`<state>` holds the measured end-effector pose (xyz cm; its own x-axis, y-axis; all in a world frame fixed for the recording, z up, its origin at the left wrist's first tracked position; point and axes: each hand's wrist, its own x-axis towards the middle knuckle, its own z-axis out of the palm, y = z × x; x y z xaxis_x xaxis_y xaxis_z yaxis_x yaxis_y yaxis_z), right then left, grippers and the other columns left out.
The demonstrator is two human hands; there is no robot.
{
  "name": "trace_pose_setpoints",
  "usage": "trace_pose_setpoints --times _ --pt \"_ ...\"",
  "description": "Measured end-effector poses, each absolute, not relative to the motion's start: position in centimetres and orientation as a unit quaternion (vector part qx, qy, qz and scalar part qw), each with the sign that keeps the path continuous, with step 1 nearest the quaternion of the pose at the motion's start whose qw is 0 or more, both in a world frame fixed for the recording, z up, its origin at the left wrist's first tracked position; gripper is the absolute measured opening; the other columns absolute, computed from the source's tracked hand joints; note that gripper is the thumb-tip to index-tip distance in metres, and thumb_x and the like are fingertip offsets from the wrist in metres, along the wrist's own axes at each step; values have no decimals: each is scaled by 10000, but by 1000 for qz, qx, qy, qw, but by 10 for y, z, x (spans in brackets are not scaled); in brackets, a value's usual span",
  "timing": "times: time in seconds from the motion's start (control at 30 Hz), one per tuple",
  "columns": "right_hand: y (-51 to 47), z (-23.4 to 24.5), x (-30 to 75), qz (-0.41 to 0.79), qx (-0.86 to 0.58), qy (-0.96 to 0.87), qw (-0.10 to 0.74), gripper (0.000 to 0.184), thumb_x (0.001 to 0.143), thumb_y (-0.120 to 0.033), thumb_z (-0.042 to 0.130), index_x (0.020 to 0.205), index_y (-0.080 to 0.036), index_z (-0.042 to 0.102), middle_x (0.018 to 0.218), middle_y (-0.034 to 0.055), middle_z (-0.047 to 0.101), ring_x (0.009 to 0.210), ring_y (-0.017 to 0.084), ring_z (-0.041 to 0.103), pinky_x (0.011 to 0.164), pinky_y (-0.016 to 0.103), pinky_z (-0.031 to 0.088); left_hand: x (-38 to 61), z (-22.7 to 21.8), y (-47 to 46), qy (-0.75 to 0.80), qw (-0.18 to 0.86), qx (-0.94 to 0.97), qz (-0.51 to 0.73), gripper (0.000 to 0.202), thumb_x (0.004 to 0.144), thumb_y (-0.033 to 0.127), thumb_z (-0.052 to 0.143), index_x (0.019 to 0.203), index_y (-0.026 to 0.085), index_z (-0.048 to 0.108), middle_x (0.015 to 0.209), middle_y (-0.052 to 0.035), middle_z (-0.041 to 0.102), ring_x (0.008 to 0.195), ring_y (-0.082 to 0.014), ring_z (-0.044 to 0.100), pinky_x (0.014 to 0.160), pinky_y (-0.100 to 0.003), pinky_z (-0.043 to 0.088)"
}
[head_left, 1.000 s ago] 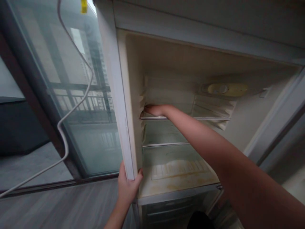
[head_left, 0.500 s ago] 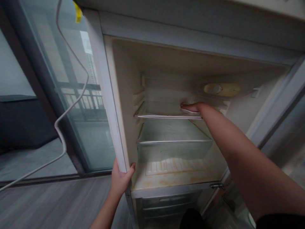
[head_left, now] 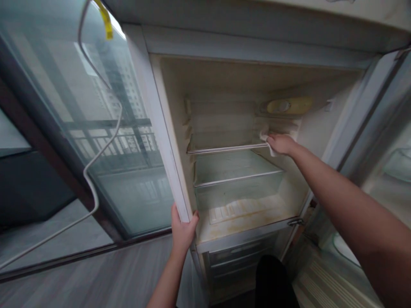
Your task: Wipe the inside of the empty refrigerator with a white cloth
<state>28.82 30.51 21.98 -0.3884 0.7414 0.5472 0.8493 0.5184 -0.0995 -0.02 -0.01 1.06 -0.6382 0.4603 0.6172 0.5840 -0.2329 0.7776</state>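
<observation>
A white cloth (head_left: 272,149) is bunched in my right hand (head_left: 281,143), at the right front corner of the upper glass shelf (head_left: 224,143) inside an open fridge (head_left: 257,49). Part of the cloth hangs over the shelf's front edge. My left hand (head_left: 183,227) wraps round the lower left edge of the fridge body, thumb on the inner side. Below the upper shelf lies a second glass shelf (head_left: 234,164), with a clear drawer front (head_left: 237,188) under it. Yellowish stains mark the fridge floor (head_left: 231,229).
A yellowed lamp and dial housing (head_left: 290,105) is on the inner right wall. The open door (head_left: 382,188) stands at the right. A grey cable (head_left: 91,182) hangs at the left before the glass sliding door (head_left: 131,184). Freezer drawers (head_left: 240,256) sit below.
My right hand has moved from deeper on the upper shelf out to its right front corner, with the cloth. My left hand keeps its hold. The view has shifted somewhat.
</observation>
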Motion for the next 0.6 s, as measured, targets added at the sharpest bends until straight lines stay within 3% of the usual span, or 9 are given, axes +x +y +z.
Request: trace_pose_setpoints --times 0.07,0.17,0.27,0.37,0.6 --pt "282 199 290 -108 -480 -799 345 506 987 -301 296 1214 -58 678 1266 242 661 1190 368 625 1028 516 474 -1 10 1 -615 45 -424 -664 576 737 400 711 1236 183 521 1047 -63 611 979 -239 618 925 -383 504" --pt "250 165 286 -83 -394 -773 491 528 966 -246 264 1342 -71 590 1408 203 577 1356 304 506 1151 491 386 -1 8 1 -608 44 -428 -667 602 734 377 714 1266 183 510 1105 -82 612 1044 -251 616 979 -396 492" --pt "225 138 269 -25 -313 -772 552 525 955 -237 255 1362 -127 567 1451 153 539 1430 246 419 1200 469 337 -2 7 2 -604 42 -432 -668 623 735 356 714 1293 188 495 1154 -95 603 1109 -262 601 1027 -413 470" --pt "207 122 235 4 -273 -794 543 474 953 -256 311 1329 -179 590 1396 152 550 1373 284 448 1169 498 363 -3 5 2 -602 43 -437 -667 620 751 363 708 1301 184 485 1149 -94 596 1093 -255 604 1008 -405 478" --pt "189 95 139 -79 -170 -883 430 379 962 -232 423 1238 -132 663 1377 198 534 1337 349 396 1171 524 312 -1 7 0 -608 60 -434 -662 542 773 390 719 1230 178 517 1030 -57 609 909 -211 621 842 -343 529"
